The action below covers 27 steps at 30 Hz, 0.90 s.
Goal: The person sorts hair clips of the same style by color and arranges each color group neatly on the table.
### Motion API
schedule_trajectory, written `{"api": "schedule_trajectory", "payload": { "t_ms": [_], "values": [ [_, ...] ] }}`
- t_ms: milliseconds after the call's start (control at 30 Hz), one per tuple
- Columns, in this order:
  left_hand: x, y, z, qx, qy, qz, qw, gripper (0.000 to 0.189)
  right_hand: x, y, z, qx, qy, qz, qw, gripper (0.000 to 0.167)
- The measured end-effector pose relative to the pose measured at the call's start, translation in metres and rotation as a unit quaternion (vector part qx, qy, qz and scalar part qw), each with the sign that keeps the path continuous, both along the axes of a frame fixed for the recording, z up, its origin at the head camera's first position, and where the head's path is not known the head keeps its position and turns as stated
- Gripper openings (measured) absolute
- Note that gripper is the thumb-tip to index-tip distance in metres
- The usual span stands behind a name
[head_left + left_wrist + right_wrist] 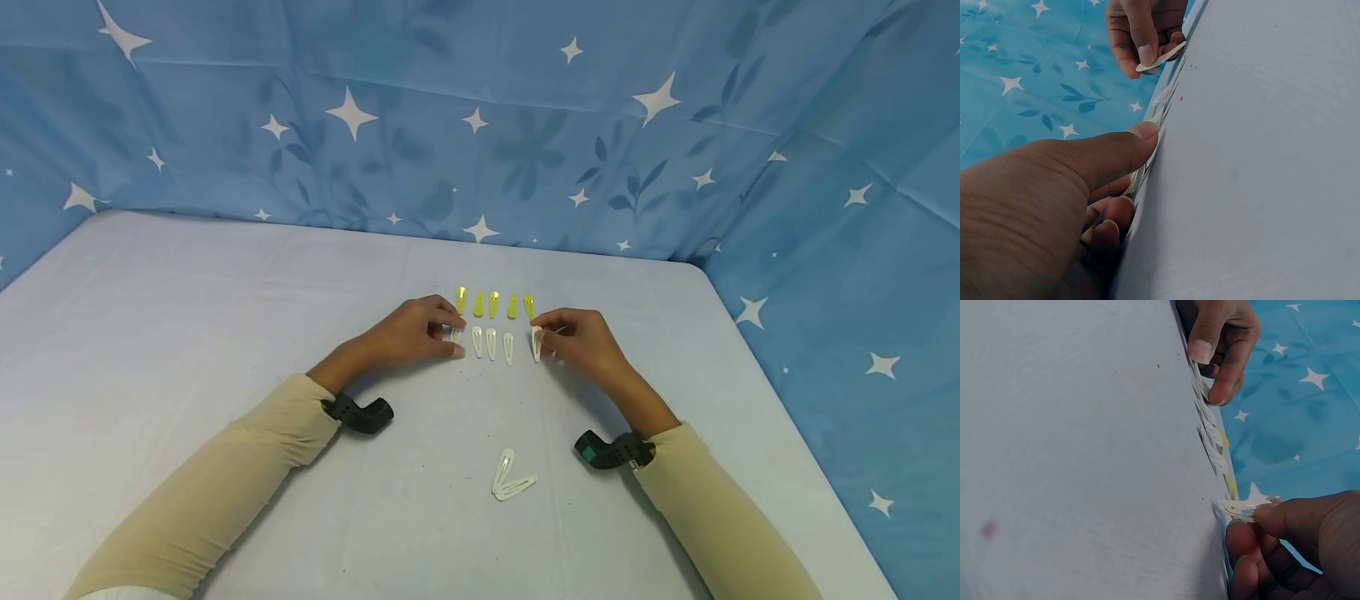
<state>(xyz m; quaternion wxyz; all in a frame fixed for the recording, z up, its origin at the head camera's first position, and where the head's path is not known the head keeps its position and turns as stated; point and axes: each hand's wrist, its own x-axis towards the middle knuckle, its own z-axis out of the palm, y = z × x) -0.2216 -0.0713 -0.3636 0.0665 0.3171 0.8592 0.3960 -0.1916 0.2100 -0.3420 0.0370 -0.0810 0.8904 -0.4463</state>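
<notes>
My left hand [415,331] is at the left end of a row of white snap hair clips, its thumb and index finger around the leftmost white clip [455,335], which they partly cover. Between the hands lie three more white clips [491,343]. At the row's right end, my right hand [585,343] pinches a white hair clip [536,343] between thumb and fingers; the right wrist view shows this held clip [1241,509] tilted up at the fingertips. Behind the white row, several yellow hair clips [492,304] form a second row, the rightmost close to the right fingertips.
Two loose white clips [504,479] lie in a V nearer the person, their lower ends together. A white cloth [262,275] covers the table. Blue curtains with white stars [480,125] hang behind and at the right. Both wrists wear black camera mounts [363,414].
</notes>
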Motion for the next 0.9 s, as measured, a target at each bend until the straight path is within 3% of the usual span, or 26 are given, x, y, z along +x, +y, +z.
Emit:
{"api": "schedule_trajectory", "payload": {
  "t_ms": [400,900],
  "values": [
    [0.002,-0.001,0.001,0.007,0.0,-0.003,1.0,0.037,-0.004,-0.005,-0.002,0.035,0.007,0.007,0.9993,0.016],
    [0.003,0.001,0.002,-0.002,0.012,-0.004,0.9999,0.039,-0.008,-0.012,-0.001,0.121,0.007,-0.01,0.9926,0.015]
  ]
}}
